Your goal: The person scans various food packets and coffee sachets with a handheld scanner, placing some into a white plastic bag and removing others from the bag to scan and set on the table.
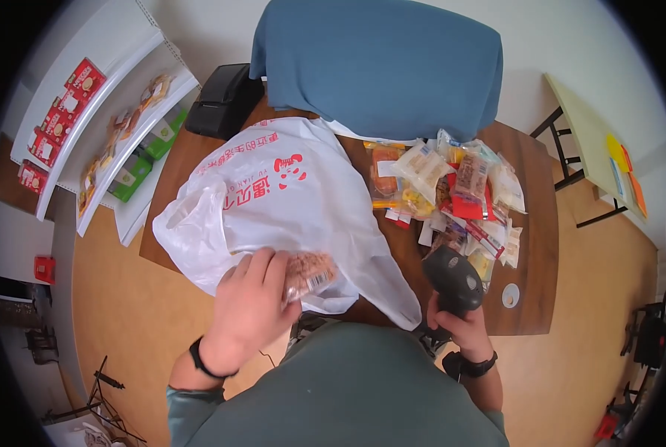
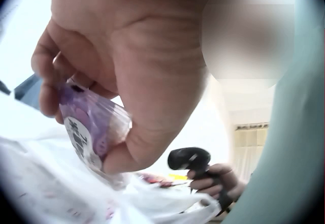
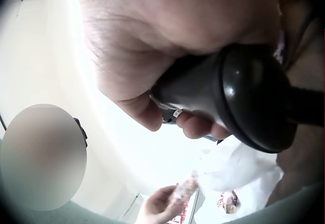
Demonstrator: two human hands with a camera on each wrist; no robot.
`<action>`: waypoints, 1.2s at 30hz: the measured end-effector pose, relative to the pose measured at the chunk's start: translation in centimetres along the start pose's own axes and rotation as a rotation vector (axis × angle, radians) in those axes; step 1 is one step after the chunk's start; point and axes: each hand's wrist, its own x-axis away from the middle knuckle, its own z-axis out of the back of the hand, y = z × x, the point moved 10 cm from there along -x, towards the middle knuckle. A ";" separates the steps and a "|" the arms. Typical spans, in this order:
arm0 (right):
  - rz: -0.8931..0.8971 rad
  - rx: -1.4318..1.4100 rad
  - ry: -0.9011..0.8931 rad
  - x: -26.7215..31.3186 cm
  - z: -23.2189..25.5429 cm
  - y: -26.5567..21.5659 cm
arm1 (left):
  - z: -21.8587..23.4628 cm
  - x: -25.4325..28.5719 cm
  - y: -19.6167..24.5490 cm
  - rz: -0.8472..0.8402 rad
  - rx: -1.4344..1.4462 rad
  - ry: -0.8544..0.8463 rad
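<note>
My left hand (image 1: pixel 252 308) grips a small snack packet (image 1: pixel 309 274) over the near side of a white plastic bag (image 1: pixel 314 201) with red print. A barcode shows on the packet's clear face in the head view; its purple labelled face (image 2: pixel 89 122) appears in the left wrist view, between thumb and fingers. In my right hand (image 1: pixel 463 328) is a black handheld barcode scanner (image 1: pixel 453 279), its head pointing up and away from me. The right wrist view shows my fingers wrapped round the scanner's handle (image 3: pixel 195 84). The bag lies spread on the brown table (image 1: pixel 534 261).
Several packaged snacks (image 1: pixel 467 179) are heaped on the table's right half, beyond the scanner. A round white sticker (image 1: pixel 510 296) is near the right edge. Behind stand a blue-cloth-covered object (image 1: pixel 377 67) and a black printer-like box (image 1: pixel 225 100). Shelves (image 1: pixel 109 112) with goods are at left.
</note>
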 end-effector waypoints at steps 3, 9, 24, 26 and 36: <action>-0.109 0.078 -0.024 0.3 -1.1 -0.3 | 6.0 2.3 3.9 -0.102 0.106 0.147; 0.031 -0.038 -0.130 0.6 -2.8 -1.5 | 6.8 -1.1 5.8 -0.224 0.110 0.361; 0.090 0.076 0.061 1.7 0.3 -1.9 | -3.6 -9.9 10.0 -0.366 0.109 0.236; 0.095 0.056 0.082 1.8 0.8 -1.6 | -3.8 -11.1 10.1 -0.332 0.112 0.224; 0.074 0.012 0.160 1.7 2.0 -1.4 | -6.1 -17.8 13.8 -0.428 0.273 0.273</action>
